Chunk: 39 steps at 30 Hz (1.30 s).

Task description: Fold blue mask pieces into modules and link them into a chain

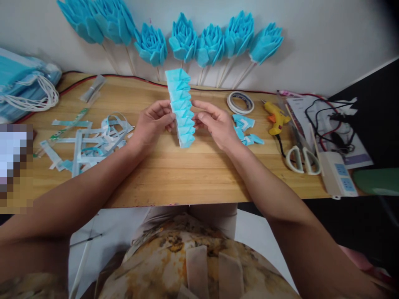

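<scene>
Upright above the middle of the table is a light blue folded strip [181, 109] with a zigzag, pointed right edge. My left hand [156, 120] pinches its left edge between thumb and fingers. My right hand [215, 122] is at the strip's right edge, with thumb and forefinger close together on the folds; some fingertips are hidden behind it. Left of my left hand lies a loose heap of white and blue offcut strips [93, 141]. Several small blue cut pieces [245, 124] rest just beyond my right hand.
Several blue artificial flowers [183, 39] on sticks lean at the wall. To the right are a tape roll [240, 103], a yellow glue gun [276, 118], scissors [302, 160], a power strip [338, 174] and cables. A bagged blue bundle [28, 87] with white cords lies at left.
</scene>
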Tool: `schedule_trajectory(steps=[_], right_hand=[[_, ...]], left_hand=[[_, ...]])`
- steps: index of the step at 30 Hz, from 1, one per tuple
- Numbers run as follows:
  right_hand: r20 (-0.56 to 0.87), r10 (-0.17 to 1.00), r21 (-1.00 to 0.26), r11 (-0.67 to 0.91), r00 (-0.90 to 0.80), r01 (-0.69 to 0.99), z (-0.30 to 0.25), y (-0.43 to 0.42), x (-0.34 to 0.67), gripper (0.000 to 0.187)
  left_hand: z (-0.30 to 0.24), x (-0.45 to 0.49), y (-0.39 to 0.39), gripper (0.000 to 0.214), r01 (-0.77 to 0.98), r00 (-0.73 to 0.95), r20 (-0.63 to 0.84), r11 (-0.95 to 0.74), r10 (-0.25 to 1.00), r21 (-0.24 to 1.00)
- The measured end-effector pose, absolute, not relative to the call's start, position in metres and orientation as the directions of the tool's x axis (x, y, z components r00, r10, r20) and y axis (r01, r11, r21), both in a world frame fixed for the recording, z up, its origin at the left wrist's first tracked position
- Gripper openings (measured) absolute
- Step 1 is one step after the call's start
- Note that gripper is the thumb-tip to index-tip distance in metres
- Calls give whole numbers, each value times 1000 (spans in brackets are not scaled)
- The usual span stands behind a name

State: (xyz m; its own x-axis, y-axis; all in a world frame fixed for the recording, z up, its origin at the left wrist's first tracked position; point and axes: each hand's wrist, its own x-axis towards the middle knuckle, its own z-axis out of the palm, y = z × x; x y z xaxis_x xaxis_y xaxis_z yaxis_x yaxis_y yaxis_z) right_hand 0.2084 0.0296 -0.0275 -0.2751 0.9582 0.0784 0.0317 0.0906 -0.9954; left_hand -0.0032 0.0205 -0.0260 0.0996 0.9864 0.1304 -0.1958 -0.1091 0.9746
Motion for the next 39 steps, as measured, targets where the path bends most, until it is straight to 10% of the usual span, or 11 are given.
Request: schedule_trajectory(steps=[39], right_hand=[[147,913,-985,172,-380,32,-38,36,210,55]], left_hand=[[-32,-6,23,38,-293,274,106,-22,956,956]])
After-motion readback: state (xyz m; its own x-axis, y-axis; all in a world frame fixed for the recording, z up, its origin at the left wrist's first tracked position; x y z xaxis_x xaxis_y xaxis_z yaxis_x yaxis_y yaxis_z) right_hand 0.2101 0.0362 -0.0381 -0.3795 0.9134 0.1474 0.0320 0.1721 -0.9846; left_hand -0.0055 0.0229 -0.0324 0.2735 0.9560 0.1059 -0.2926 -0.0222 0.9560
